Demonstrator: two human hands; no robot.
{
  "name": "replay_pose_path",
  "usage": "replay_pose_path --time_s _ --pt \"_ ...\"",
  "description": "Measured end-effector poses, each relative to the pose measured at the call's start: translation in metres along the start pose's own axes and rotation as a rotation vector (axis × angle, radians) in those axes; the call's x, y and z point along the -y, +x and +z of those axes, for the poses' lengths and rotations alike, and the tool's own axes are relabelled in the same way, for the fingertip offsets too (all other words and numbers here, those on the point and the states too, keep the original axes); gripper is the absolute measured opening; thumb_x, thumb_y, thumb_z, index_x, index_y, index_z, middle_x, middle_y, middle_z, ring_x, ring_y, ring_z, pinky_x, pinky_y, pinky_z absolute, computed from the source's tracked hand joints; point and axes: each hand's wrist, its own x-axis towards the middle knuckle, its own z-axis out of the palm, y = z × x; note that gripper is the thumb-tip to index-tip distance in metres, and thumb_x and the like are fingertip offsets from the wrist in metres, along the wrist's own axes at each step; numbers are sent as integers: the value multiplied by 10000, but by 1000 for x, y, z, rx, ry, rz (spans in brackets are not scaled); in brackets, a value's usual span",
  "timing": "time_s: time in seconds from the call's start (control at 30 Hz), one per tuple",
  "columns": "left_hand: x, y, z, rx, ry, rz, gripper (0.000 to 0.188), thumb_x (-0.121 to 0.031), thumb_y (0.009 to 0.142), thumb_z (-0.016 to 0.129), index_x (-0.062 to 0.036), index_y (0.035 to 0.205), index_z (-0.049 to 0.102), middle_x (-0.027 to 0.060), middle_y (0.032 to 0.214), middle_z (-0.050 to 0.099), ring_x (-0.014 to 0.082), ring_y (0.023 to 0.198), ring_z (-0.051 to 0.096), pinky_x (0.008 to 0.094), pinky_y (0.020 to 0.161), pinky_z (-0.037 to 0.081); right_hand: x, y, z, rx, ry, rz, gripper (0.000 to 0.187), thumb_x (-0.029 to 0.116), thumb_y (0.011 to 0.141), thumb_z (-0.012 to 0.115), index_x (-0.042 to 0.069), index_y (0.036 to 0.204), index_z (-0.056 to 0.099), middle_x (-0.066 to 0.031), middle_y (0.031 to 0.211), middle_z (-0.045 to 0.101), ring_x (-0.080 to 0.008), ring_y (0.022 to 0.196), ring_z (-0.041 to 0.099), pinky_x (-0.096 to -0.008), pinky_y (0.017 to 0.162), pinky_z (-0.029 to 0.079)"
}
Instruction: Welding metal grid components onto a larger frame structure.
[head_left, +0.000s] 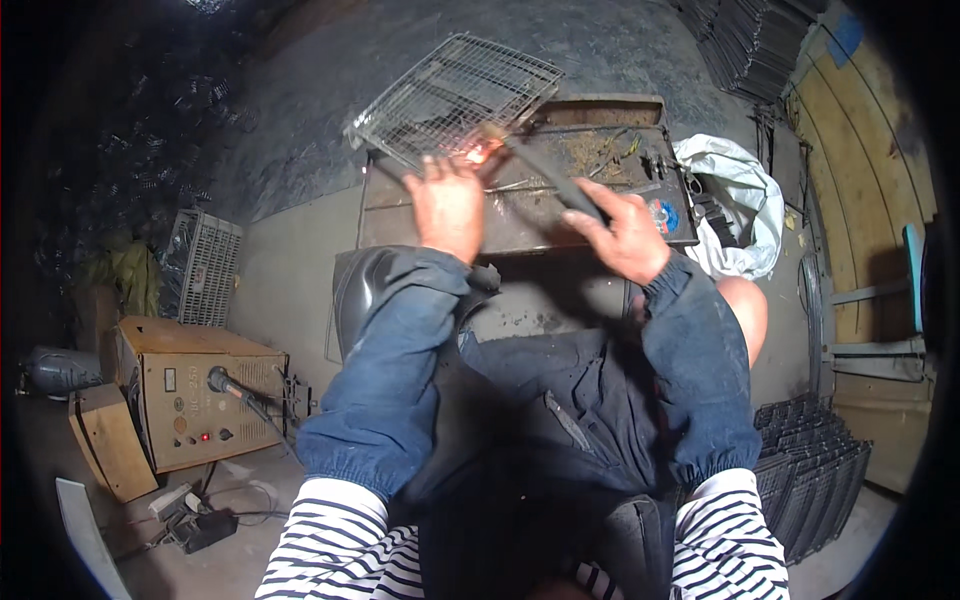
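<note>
A wire basket point(470, 85) of thin metal mesh sits tilted over the far left part of a metal work table point(420, 225). At its near edge my left hand point(450, 208) has its fingers bent against the frame, gripping it. My right hand point(628, 238) is closed round a dark stick-like tool point(556, 178), which slants up and left. Motion blurs the tool's far end, so its kind is unclear. An orange glow point(483, 151) with sparks shows there, beside the basket's near right corner and close to my left fingers.
A white sack point(768, 210) with dark pieces in it stands right of the table. At the left is a welding machine point(215, 400) with a cable plugged in. Stacked dark grids point(805, 480) lie lower right. A glossy black curved shell point(352, 290) sits below my left wrist.
</note>
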Motion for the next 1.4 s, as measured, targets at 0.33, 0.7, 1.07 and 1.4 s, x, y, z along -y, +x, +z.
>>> replay_pose_path --time_s 0.33,0.7,1.07,1.4 --pt "1 76 -47 275 -742 290 839 -538 773 785 102 1282 597 313 1353 570 383 1355 499 423 1132 412 -29 -28 -62 -259 -54 112 452 259 928 730 -39 1255 640 -234 1120 720 -315 1026 728 -351 902 547" --pt "-52 95 -8 71 -449 330 725 -249 806 724 62 1418 492 274 1445 512 379 1386 447 465 1143 368 -50 -20 -55 -183 -95 226 522 345 936 697 -56 1261 617 -276 971 711 -388 903 723 -414 810 561" --pt "-52 98 11 8 -531 233 772 -152 806 719 136 1445 396 330 1409 512 413 1338 493 458 1144 366 -57 3 -35 -108 -119 214 537 358 939 693 -55 1272 612 -288 922 703 -401 871 718 -428 793 560" --pt "-54 96 -4 16 -503 293 701 -154 798 713 135 1385 462 312 1380 542 411 1319 507 461 1133 383 -60 5 -31 -117 -69 197 447 335 949 686 -1 1240 636 -260 934 708 -410 875 710 -443 786 552"
